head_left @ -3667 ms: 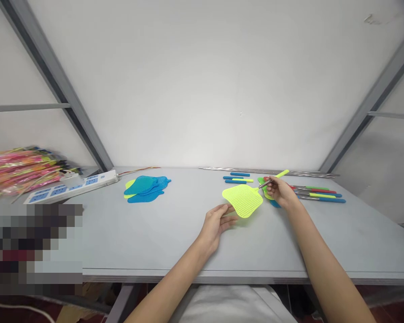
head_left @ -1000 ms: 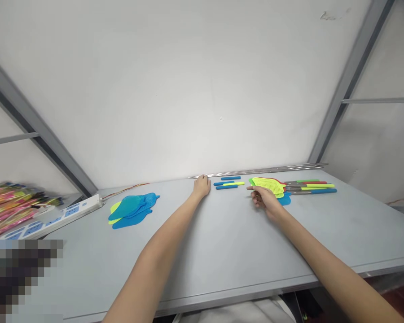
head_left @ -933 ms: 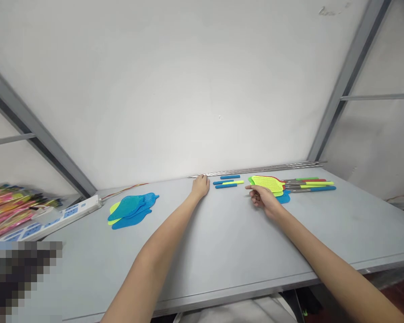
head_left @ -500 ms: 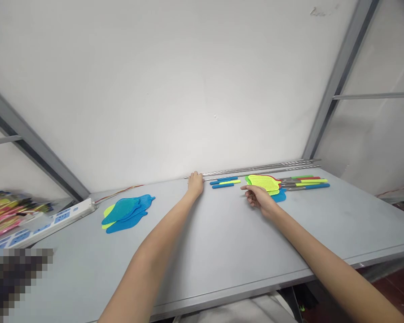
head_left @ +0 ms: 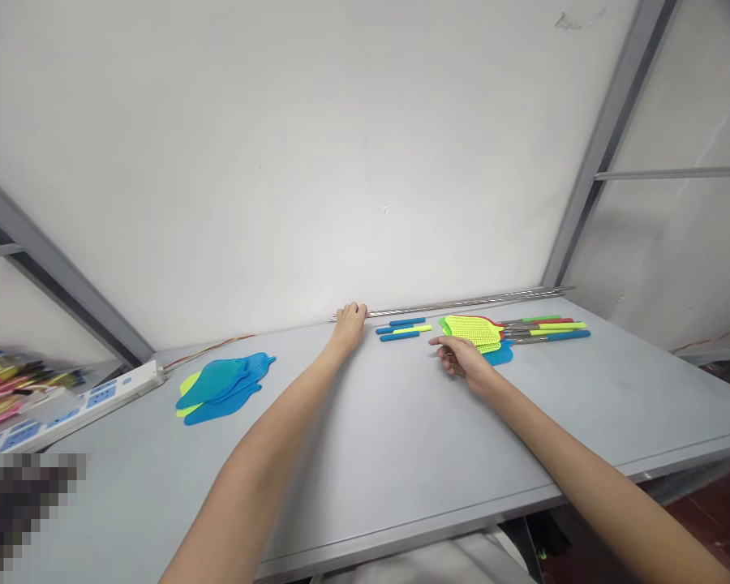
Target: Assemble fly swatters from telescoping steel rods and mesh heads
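Long thin metal rods (head_left: 438, 307) lie along the foot of the wall. My left hand (head_left: 349, 323) is at their left end, its fingers curled over them. Several handle grips, among them a blue grip (head_left: 400, 336), lie just to its right. My right hand (head_left: 462, 363) hovers low with the index finger stretched out and the others loosely bent; no object shows in it. Right behind it is a pile of fly swatters with a yellow swatter head (head_left: 474, 329) on top and blue, yellow, red and green handles pointing right.
Loose blue and yellow swatter heads (head_left: 222, 388) lie in a stack on the left of the grey table (head_left: 401, 454). A white power strip (head_left: 122, 393) runs along the left edge, with colourful packed goods (head_left: 18, 385) beyond it. A white wall (head_left: 341, 162) closes off the back.
The rod that lay apart in front has moved back against the other rods under my left hand. One blue grip shifted slightly left. My right hand stays by the swatters.
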The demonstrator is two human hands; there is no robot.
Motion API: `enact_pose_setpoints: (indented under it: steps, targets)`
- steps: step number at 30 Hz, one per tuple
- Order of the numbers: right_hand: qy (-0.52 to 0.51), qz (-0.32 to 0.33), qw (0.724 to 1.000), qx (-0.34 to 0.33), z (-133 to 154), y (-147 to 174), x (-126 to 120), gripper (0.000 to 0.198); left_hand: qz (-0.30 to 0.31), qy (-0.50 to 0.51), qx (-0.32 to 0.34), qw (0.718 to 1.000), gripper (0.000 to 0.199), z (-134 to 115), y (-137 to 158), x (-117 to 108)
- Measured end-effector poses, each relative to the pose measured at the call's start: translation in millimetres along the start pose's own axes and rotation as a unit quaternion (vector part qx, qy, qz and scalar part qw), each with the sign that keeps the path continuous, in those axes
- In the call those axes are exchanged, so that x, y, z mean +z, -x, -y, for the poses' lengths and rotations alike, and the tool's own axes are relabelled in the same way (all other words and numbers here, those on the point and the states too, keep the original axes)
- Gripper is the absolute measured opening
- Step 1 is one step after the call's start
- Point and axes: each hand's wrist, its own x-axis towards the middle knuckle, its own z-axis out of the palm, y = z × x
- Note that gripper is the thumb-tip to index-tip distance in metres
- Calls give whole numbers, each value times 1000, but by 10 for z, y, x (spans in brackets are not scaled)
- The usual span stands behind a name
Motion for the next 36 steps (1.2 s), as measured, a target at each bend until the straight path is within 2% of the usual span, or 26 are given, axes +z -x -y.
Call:
enact_pose_setpoints:
  steps: [12,18,21,24,26,29,32,36]
  targets:
    - [22,7,1000,-8,-19,-35,-3,16,-53,8,-28,998,27,122,132,-117]
    - [26,42,999,-20,7,-3,-39,17,-86,25,-28,996,29,136,322,-263]
    - [15,87,996,-31,60,92,42,23,-97,35,-15,995,28,137,537,-379]
    - [-5,143,989,-35,92,218,237,30,-111,47,16,993,26,126,835,-513]
    - [-45,237,970,-36,80,283,405,31,-118,55,48,990,26,118,1045,-595]
    - [-30,338,940,-30,23,315,649,33,-112,80,79,987,25,126,1300,-685]
    - [-22,382,924,-11,-49,281,831,33,-97,107,60,988,24,167,1425,-716]
    - [-67,389,919,19,-109,231,928,32,-90,95,39,991,25,205,1459,-702]
